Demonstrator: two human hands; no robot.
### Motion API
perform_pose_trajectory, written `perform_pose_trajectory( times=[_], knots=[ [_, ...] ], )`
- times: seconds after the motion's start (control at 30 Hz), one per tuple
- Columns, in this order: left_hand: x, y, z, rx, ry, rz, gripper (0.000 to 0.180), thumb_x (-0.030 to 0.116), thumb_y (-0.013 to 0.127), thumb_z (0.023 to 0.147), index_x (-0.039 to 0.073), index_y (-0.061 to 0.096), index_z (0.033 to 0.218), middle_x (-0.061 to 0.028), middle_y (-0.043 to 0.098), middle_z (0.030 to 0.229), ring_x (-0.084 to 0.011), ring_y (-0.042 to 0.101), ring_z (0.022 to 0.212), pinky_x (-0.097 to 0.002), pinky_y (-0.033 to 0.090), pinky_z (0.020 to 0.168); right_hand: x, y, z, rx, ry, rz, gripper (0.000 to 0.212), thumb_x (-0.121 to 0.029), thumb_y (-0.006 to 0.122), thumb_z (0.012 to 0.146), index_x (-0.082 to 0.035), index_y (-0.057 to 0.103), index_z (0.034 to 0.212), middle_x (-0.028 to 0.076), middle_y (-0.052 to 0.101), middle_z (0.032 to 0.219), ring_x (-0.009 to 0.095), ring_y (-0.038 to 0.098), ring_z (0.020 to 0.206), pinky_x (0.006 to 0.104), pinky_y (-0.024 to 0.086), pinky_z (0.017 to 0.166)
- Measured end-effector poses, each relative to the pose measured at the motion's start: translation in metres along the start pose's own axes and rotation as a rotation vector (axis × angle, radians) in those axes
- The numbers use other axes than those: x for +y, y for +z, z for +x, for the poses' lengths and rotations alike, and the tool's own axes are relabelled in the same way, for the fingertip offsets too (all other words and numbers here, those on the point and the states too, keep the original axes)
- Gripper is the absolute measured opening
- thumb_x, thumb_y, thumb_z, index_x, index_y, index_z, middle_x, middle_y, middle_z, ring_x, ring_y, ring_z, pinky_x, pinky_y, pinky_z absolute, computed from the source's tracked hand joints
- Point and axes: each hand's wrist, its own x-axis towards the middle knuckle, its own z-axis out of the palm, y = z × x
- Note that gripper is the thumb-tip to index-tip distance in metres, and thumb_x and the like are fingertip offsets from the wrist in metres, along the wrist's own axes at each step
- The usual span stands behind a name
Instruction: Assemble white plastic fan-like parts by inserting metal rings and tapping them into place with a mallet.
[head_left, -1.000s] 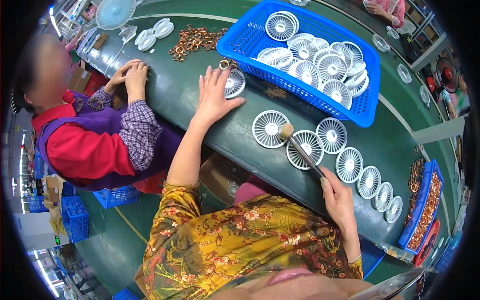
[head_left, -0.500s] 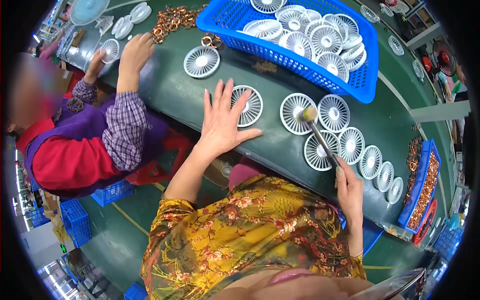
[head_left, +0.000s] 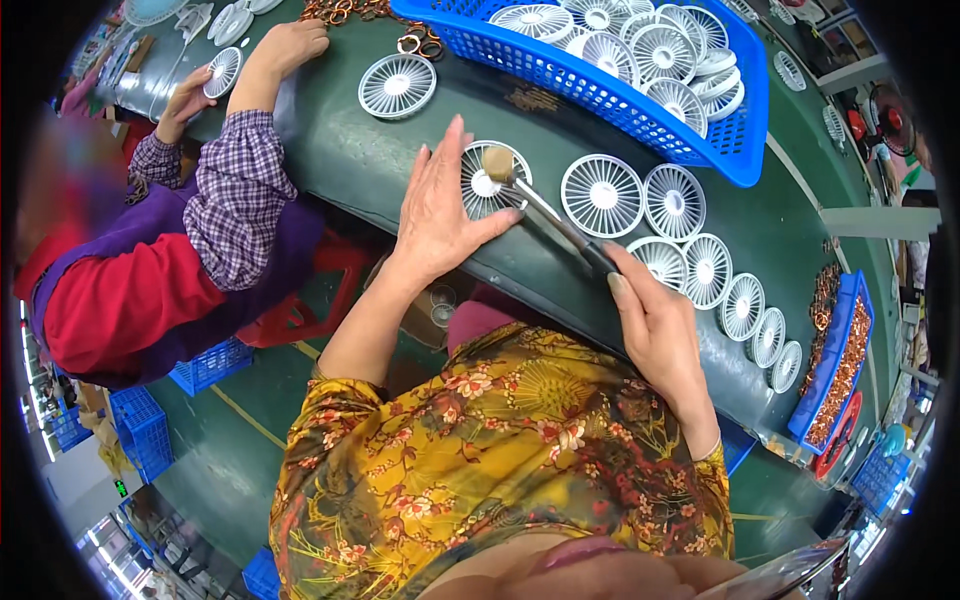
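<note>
White and spoked, the disc (head_left: 478, 203) near the middle of the frame lies on the green table (head_left: 345, 165), with the tan head of my hammer (head_left: 498, 163) over its upper middle; I cannot tell whether they touch. My right hand (head_left: 655, 320), right of centre, is closed around the dark handle. My left hand (head_left: 432, 220) is open, fingers stretched along the disc's left edge and thumb by its lower rim, though whether it presses down is unclear. A blow off the hub could, I judge, crack the thin spokes, and poor aim could catch my thumb or fingertips. Loose steadying might let the disc skid toward the neighbouring wheels (head_left: 603, 195) on its right.
</note>
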Motion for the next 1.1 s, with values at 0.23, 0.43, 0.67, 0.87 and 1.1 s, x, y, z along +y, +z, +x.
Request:
perform_pose_trajectory(
  times=[0.23, 0.43, 0.67, 0.87, 1.1],
  knots=[
    [-0.004, 0.002, 0.002, -0.053, 0.061, -0.006, 0.111, 0.038, 0.081, 0.069, 0.001, 0.013, 0.149, -0.0247, 0.040, 0.142, -0.0349, 0.036, 0.136, -0.0506, 0.018, 0.115, 0.006, 0.017, 0.013, -0.078, -0.014, -0.181, 0.032, -0.022, 0.053, 0.095, -0.013, 0.056, 0.126, 0.021, 0.067, 0.091, 0.041, 0.063, 0.078, 0.0471, 0.051, 0.066],
    [-0.046, -0.022, 0.042, 0.266, 0.214, 0.111, 0.096, 0.044, 0.077, 0.074, 0.003, 0.030, 0.146, -0.0274, 0.029, 0.149, -0.0434, 0.023, 0.140, -0.0523, 0.016, 0.115, 0.017, 0.003, -0.002, 0.118, 0.018, -0.191, 0.034, -0.023, 0.052, 0.096, -0.013, 0.057, 0.128, 0.021, 0.065, 0.085, 0.040, 0.063, 0.076, 0.0465, 0.050, 0.068],
    [-0.078, -0.035, 0.063, 0.200, -0.009, 0.099, 0.090, 0.033, 0.082, 0.071, 0.009, 0.035, 0.145, -0.0211, 0.043, 0.136, -0.0362, 0.044, 0.126, -0.0431, 0.037, 0.105, 0.014, -0.003, 0.006, 0.119, 0.167, -0.043, 0.030, -0.020, 0.053, 0.096, -0.008, 0.060, 0.123, 0.020, 0.061, 0.076, 0.029, 0.060, 0.058, 0.0352, 0.048, 0.060],
    [-0.039, -0.034, 0.004, 0.076, -0.032, 0.040, 0.102, 0.025, 0.085, 0.062, 0.011, 0.029, 0.147, -0.0225, 0.037, 0.137, -0.0390, 0.043, 0.124, -0.0442, 0.039, 0.104, -0.025, -0.005, 0.014, 0.165, -0.079, 0.295, 0.030, -0.008, 0.055, 0.095, -0.008, 0.060, 0.125, 0.011, 0.064, 0.084, 0.008, 0.052, 0.063, 0.0237, 0.045, 0.060],
    [-0.035, -0.034, -0.016, 0.155, -0.078, -0.045, 0.123, 0.018, 0.088, 0.057, 0.009, 0.010, 0.151, -0.0214, 0.047, 0.135, -0.0393, 0.042, 0.125, -0.0462, 0.035, 0.106, -0.034, 0.021, 0.036, -0.045, -0.111, -0.122, 0.029, -0.021, 0.054, 0.096, -0.011, 0.059, 0.122, 0.021, 0.066, 0.102, 0.040, 0.064, 0.090, 0.0443, 0.053, 0.075]
  ],
)
